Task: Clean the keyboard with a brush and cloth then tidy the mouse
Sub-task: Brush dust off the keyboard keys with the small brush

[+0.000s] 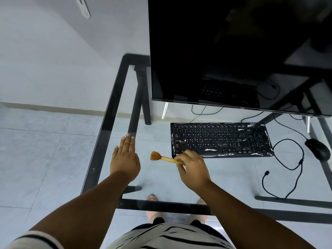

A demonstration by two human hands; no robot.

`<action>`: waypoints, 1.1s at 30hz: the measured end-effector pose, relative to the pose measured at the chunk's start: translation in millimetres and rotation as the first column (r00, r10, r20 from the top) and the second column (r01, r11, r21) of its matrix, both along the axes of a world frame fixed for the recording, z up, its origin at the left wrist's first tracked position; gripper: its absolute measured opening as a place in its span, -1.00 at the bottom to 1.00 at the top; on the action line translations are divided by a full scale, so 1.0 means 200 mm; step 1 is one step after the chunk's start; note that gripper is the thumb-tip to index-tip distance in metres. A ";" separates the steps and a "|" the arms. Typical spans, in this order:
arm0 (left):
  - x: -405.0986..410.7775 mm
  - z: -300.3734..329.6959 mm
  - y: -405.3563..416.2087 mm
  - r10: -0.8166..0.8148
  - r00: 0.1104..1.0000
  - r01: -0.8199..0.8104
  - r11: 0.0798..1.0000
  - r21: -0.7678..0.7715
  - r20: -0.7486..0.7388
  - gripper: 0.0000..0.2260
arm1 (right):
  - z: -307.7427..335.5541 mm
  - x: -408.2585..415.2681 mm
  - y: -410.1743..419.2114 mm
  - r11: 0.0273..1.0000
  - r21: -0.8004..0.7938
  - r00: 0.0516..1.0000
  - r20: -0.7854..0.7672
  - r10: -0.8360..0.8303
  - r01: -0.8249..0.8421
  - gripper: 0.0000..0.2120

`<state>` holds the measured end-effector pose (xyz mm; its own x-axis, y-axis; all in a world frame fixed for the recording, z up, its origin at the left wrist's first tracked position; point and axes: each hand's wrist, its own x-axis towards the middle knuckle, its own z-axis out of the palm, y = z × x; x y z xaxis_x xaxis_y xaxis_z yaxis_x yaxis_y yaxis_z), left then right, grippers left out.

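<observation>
Sideways, brush [166,158] bristles pointing left

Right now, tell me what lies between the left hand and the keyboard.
In the head view, only the brush head sits between the left hand and the keyboard; the rest is bare glass desk. The right hand holds the brush handle.

Glass desk [115,97], black frame, bearing keyboard [221,140], mouse [317,149], cable [287,168], monitor [233,51]
</observation>
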<state>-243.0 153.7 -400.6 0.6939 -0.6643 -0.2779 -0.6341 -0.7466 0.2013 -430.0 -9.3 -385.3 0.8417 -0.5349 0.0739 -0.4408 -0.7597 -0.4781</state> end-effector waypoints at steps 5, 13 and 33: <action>-0.03 -0.01 -0.04 -0.023 1.000 0.022 1.000 -0.015 -0.018 -0.46 | -0.02 -0.11 -0.05 0.999 -0.012 0.999 -0.030 -0.038 0.038 -0.82; -0.07 -0.02 -0.07 -0.021 1.000 0.021 1.000 0.011 0.005 -0.44 | -0.02 -0.18 -0.09 0.999 0.003 0.998 -0.039 -0.051 0.051 -0.79; 0.10 0.02 0.00 0.001 1.000 -0.001 1.000 -0.008 0.016 -0.46 | 0.10 0.51 0.08 0.909 0.293 0.950 -0.189 -0.250 0.298 -0.83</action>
<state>-223.8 154.7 -397.0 0.6988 -0.6656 -0.2619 -0.6364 -0.7457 0.1973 -328.8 6.0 -366.1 0.6474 -0.7213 -0.2461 -0.6915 -0.4201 -0.5876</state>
